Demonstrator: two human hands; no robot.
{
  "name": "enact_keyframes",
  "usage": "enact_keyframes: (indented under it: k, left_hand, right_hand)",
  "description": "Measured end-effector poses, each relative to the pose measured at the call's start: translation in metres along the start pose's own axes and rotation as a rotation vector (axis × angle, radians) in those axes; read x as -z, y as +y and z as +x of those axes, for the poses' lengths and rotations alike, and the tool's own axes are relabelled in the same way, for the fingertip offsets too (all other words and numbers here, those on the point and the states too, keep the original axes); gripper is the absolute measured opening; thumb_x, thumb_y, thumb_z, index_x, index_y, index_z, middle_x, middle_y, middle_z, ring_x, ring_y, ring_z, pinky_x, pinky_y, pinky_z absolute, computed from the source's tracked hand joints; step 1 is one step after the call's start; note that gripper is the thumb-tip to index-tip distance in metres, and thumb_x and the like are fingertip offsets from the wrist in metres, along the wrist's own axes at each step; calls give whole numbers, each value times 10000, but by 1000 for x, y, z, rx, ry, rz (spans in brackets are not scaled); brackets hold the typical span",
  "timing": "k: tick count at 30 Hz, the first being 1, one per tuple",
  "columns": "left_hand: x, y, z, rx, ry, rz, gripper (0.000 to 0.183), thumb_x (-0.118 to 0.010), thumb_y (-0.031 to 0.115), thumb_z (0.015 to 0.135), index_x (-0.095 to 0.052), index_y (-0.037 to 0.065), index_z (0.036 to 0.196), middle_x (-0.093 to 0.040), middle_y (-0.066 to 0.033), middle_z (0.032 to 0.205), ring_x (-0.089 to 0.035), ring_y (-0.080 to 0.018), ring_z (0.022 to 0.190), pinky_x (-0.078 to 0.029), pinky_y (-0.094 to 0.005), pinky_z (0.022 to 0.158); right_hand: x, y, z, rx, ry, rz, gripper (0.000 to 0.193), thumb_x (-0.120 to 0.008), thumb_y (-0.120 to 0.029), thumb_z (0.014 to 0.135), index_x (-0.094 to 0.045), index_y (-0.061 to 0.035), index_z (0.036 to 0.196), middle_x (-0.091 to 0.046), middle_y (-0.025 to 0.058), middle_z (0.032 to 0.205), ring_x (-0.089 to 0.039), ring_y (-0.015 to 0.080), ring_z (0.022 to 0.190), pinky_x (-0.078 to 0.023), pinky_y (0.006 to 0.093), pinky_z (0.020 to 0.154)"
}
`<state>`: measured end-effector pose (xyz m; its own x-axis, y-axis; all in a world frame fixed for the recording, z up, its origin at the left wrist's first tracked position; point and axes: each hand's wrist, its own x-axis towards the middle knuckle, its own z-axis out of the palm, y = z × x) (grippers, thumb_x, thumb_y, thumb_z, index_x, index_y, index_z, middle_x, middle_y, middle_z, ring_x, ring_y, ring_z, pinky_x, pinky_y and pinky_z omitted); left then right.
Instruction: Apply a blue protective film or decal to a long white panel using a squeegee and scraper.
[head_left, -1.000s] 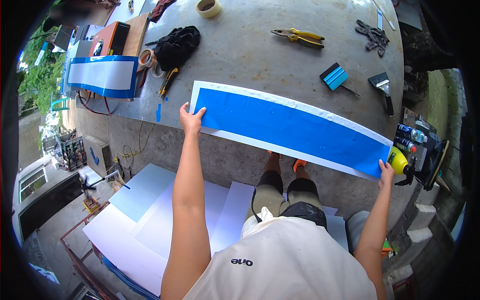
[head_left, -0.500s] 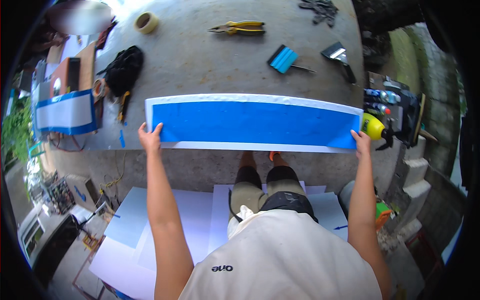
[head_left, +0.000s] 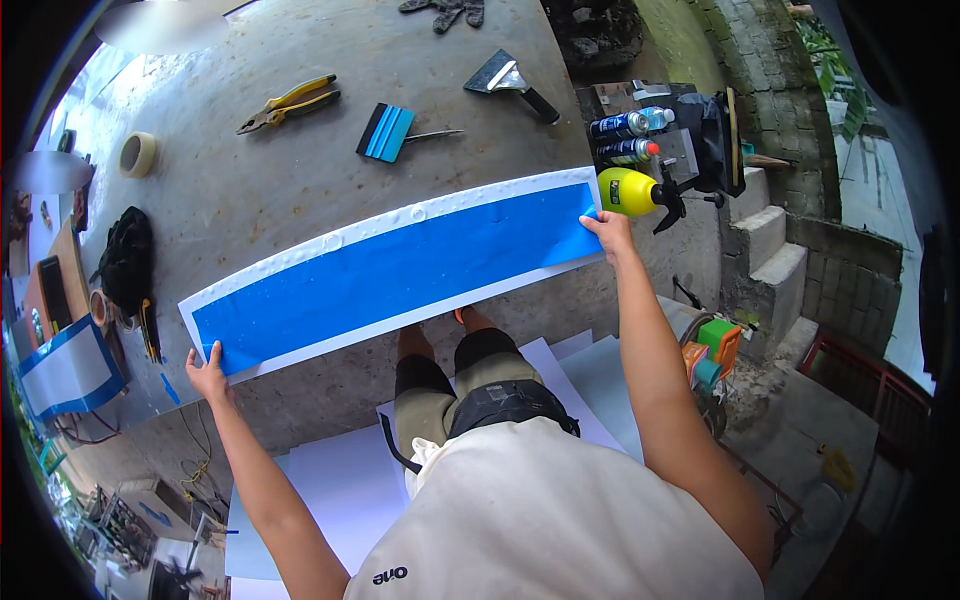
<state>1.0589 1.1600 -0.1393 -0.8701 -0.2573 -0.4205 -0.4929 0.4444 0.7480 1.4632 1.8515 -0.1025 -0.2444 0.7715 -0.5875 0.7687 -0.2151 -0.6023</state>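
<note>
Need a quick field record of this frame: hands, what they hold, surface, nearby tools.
left hand: grips left end of the blue sheet
right hand: grips right end of the sheet
sheet: long blue strip with white border, lying across the grey table
near right hand: yellow spray bottle
beyond sheet: blue squeegee, yellow pliers, scraper, tape roll

- An outdoor workshop, open to daylight.
- A rough concrete surface [head_left: 300,190] carries yellow pliers [head_left: 288,101], a blue squeegee [head_left: 386,131], a scraper [head_left: 508,80], a tape roll [head_left: 137,154].
- Spray cans [head_left: 625,137] stand beside brick steps [head_left: 770,240].
</note>
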Motion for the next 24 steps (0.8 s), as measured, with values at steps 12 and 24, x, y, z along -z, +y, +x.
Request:
enact_keyframes:
  k: [12,24]
  left_hand:
    - [1,5,-1,2,28,35,784,-846,90,755,-374,16,1376,-624,-260,1153,-635,-294,1027,-524,-392,891]
    - [-19,17,-24,-16,101,12,814,-879,90,684,-415,33,1351,-629,-199,1066,-643,-244,927,-532,-367,842]
  right_hand:
    - [-7,0,0,-12,36,4,310,-796,-167,790,-710,64,979,-719,106,868,-662,150,717,-537,289,673]
    - [22,39,48,35,-45,-97,327,-782,-254,831,-711,41,953,-684,51,850,-599,113,721,-484,283,684]
